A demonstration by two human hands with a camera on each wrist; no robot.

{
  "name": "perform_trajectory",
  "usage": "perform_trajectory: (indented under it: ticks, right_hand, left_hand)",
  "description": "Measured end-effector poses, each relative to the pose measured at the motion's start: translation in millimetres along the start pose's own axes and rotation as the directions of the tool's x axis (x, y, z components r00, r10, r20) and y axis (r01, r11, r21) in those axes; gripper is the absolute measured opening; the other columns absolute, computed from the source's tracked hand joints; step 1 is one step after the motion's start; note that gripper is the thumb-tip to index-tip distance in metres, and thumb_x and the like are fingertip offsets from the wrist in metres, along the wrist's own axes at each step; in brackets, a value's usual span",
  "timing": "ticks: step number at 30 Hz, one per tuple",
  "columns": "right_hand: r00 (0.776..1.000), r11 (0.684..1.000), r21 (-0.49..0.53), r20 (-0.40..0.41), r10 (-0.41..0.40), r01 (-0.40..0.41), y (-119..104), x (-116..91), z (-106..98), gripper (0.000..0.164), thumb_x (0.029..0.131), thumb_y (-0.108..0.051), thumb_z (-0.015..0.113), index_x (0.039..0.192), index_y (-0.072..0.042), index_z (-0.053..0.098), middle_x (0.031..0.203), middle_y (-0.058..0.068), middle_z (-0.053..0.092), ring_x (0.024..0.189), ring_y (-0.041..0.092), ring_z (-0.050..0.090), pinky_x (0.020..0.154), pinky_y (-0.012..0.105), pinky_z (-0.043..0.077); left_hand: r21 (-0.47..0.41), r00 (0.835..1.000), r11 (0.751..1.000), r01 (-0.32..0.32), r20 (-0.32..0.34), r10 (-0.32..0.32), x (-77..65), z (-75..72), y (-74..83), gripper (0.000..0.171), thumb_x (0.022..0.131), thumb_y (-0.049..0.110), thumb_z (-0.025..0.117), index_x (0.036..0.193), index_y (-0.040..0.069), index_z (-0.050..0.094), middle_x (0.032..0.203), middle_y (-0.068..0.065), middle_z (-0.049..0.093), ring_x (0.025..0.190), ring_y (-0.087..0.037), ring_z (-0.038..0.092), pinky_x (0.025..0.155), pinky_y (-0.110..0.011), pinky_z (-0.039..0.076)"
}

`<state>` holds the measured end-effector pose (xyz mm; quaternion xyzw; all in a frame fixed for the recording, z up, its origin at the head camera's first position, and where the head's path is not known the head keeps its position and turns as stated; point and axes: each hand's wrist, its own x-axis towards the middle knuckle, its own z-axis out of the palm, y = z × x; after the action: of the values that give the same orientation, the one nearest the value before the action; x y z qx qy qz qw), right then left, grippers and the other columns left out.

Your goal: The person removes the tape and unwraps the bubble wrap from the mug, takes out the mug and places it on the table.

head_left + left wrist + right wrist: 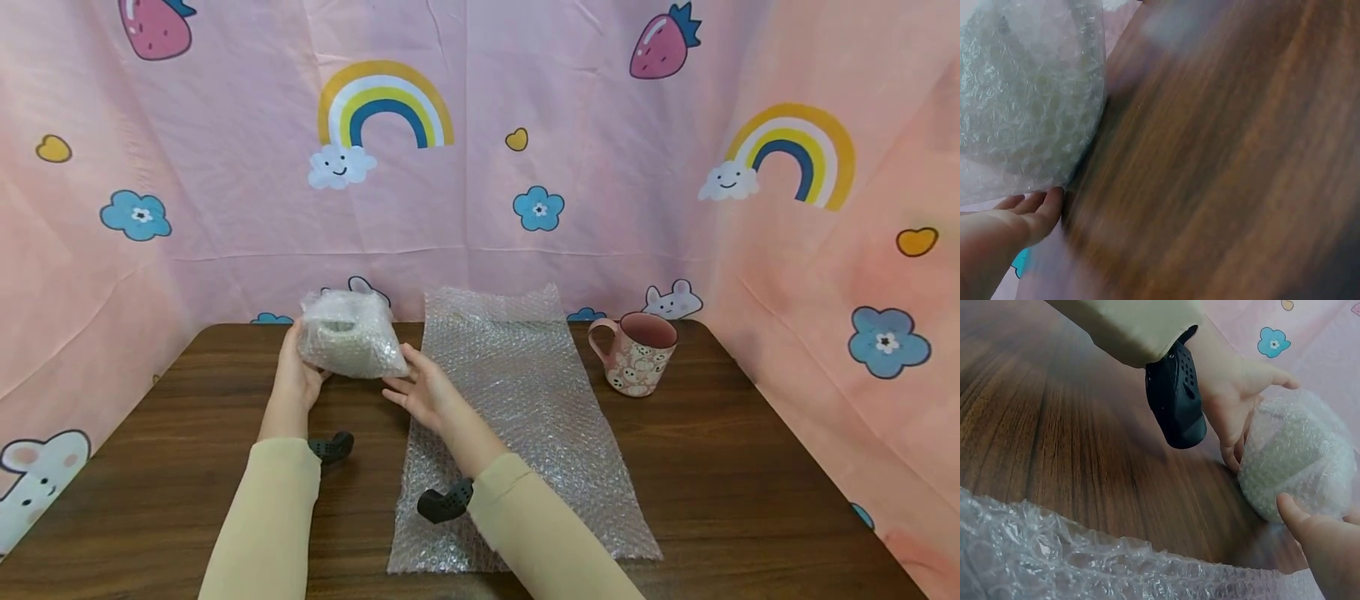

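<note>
Holds the bubble-wrapped bundle (348, 337) up over the far left of the table (202, 392), with its long axis roughly left to right; grips its left end in the left hand (298, 371); touches its lower right corner with the right hand (427, 396), with fingers loosely spread; has the bubble-wrap sheet (517, 392) to the bundle's right, nearer the right hand.

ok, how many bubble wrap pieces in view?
2: one wrapped around the bundle between the left hand and right hand, one sheet spread on the table. Overlapping layers may hide more.
</note>
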<state>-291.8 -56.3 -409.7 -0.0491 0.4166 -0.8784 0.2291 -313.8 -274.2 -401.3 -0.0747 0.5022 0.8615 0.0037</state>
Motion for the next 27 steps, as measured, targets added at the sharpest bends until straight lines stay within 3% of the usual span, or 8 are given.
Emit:
perform_trajectory:
  ticks: [9, 15, 27]
  right_hand:
    - [1.000, 0.999, -0.036, 0.013, 0.002, -0.001, -3.2, -4.5, -1.5, 0.060, 0.099, -0.034, 0.049, 0.149, -0.007, 0.029, 0.146, 0.016, 0.033, 0.132, 0.041, 0.034, 0.106, 0.050, 0.030]
    - [1.000, 0.999, -0.038, 0.021, 0.004, -0.003, -3.6, -7.3, -5.0, 0.064, 0.100, -0.034, 0.048, 0.151, -0.006, 0.023, 0.150, 0.016, 0.027, 0.133, 0.042, 0.031, 0.107, 0.050, 0.028]
    - [1.000, 0.999, -0.051, 0.017, 0.009, -0.008, -4.5, -9.7, -9.3, 0.062, 0.099, -0.033, 0.048, 0.151, -0.007, 0.025, 0.149, 0.014, 0.030, 0.132, 0.042, 0.034, 0.107, 0.049, 0.029]
  left_hand:
    - [-0.006, 0.998, 0.999, -0.034, 0.056, 0.035, 0.7, -6.6, -6.3, 0.064, 0.099, 0.053, 0.038, 0.154, 0.034, 0.012, 0.157, 0.006, 0.011, 0.143, -0.015, 0.006, 0.113, -0.046, 0.001]
    - [-0.022, 0.997, 0.999, -0.050, 0.057, 0.051, 0.6, -4.3, -9.1, 0.045, 0.099, 0.049, 0.039, 0.141, 0.034, 0.032, 0.147, 0.006, 0.026, 0.139, -0.015, 0.016, 0.111, -0.043, 0.008]
    - [-0.091, 0.993, 0.992, -0.090, 0.074, 0.097, -1.7, 0.1, -15.2, 0.036, 0.099, 0.042, 0.040, 0.132, 0.028, 0.041, 0.131, 0.011, 0.040, 0.125, -0.009, 0.032, 0.106, -0.034, 0.019]
